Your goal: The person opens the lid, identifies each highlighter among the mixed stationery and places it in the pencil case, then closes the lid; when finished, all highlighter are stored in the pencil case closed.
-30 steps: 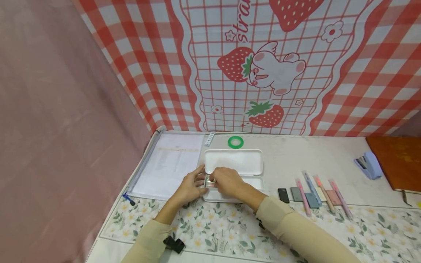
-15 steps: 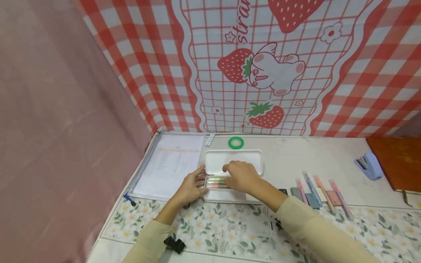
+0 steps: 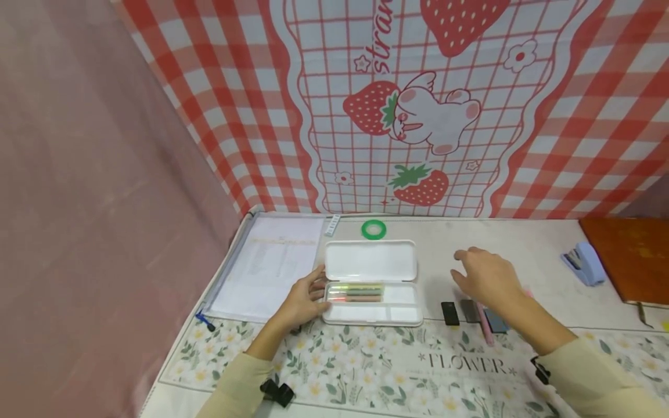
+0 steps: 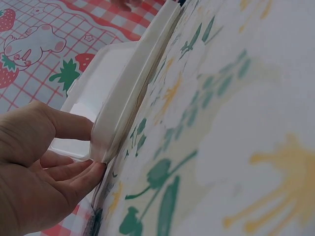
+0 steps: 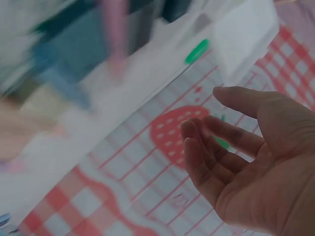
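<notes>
A white pencil case [image 3: 366, 313] lies on the table with its lid [image 3: 370, 260] folded back. Several slim yellow, green and reddish pens [image 3: 358, 292] rest side by side in its back compartment. My left hand [image 3: 298, 301] holds the left end of the case; the left wrist view shows the thumb [image 4: 74, 126] on its wall and fingertips at its lower corner. My right hand [image 3: 488, 278] hovers with nothing in it, fingers loosely bent, above the pink pen [image 3: 485, 326] and grey pads right of the case. The forearm hides other pens there.
Behind the case lies a green tape roll [image 3: 373, 229]. A clear zip folder of papers [image 3: 272, 267] is at left. On the right are a black block [image 3: 450, 313], a blue sticky pad [image 3: 495, 321], a lilac stapler [image 3: 585, 264] and a brown notebook [image 3: 627, 255].
My right hand has left the inside of the pencil case and moved right, over the pens and pads. The pens in the case are uncovered. My left hand has stayed in place.
</notes>
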`<action>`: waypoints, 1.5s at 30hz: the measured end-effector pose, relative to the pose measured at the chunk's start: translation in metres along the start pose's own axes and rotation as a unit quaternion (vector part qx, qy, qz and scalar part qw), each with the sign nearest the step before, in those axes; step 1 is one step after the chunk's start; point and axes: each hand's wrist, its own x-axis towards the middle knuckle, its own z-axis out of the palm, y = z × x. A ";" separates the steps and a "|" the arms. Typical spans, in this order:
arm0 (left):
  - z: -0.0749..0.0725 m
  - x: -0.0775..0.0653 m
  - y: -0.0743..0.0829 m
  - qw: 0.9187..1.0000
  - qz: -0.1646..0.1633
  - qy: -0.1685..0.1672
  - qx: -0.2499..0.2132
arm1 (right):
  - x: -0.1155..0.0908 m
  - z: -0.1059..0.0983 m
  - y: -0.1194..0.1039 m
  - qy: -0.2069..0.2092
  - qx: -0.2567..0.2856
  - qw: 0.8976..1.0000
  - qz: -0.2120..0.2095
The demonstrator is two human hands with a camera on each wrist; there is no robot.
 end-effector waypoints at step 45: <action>0.001 0.001 0.000 1.000 0.021 0.013 -0.003 | 0.004 -0.036 0.031 -0.044 0.113 0.992 0.034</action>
